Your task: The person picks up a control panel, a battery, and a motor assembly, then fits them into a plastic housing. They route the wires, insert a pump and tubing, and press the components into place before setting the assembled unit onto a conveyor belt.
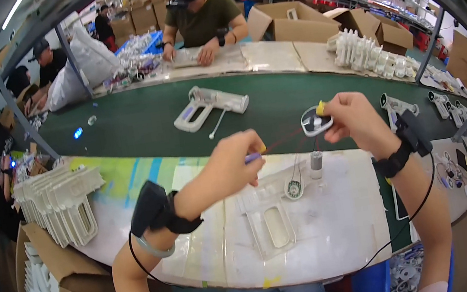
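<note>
My right hand (355, 120) pinches a round black-and-white part (316, 122) with a yellow piece at its top, held above the table's far edge. My left hand (233, 161) is closed on a small purple piece (252, 157); its fingers hide most of it. Thin red wires stretch between the two hands. Below them, a silver cylindrical motor (316, 164) stands near a small round green circuit board (294, 189), with wires running up from both. On the white work surface beneath lies a white plastic housing half (272, 225) with a looped handle.
A green conveyor belt (144, 123) crosses ahead, carrying a white handled housing (209, 108). Stacked white housings (62, 203) stand at left, above an open carton (66, 264). More parts (451, 172) lie at right. Across the belt a person (202, 22) works.
</note>
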A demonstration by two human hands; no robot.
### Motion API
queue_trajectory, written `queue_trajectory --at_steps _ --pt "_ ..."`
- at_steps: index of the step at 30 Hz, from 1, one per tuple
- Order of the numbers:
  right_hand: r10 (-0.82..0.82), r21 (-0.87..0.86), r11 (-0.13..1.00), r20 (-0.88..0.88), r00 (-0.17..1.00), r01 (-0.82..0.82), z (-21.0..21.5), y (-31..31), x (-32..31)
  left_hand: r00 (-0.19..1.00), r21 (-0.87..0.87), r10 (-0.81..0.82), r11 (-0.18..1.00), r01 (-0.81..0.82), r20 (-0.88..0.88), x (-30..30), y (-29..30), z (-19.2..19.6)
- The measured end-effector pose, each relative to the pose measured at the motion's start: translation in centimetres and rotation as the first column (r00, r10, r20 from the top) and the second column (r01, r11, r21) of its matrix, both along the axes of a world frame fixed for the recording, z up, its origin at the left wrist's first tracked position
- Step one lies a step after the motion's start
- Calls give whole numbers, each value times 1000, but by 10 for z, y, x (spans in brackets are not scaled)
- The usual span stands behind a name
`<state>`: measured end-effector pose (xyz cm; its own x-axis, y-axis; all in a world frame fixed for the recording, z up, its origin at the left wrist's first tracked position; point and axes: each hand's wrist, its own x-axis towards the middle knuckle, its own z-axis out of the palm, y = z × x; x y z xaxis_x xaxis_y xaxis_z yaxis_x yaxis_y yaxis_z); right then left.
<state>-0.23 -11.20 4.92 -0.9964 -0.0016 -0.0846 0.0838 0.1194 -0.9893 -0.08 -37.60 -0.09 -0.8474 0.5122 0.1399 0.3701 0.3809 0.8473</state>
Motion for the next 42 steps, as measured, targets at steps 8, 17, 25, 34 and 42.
queue_trajectory --at_steps 8,17,25,34,42 --pt "251 688 726 -267 930 1 -115 -72 28 875 9 -246 964 267 417 85 -32 -86" --pt "158 366 927 -195 968 -78 -144 -156 34 969 -11 82 996 -87 -234 28 -80 -176" --pt "219 496 859 -130 967 -128 -174 -172 23 970 116 125 988 -103 -207 24 -81 -190" --pt "-38 301 952 -76 996 59 -158 -158 4 958 255 231 949 -184 -170 32 -84 -170" --pt "26 360 933 -65 998 -1 -166 -160 15 869 -15 131 988 -157 -478 64 -58 -184"
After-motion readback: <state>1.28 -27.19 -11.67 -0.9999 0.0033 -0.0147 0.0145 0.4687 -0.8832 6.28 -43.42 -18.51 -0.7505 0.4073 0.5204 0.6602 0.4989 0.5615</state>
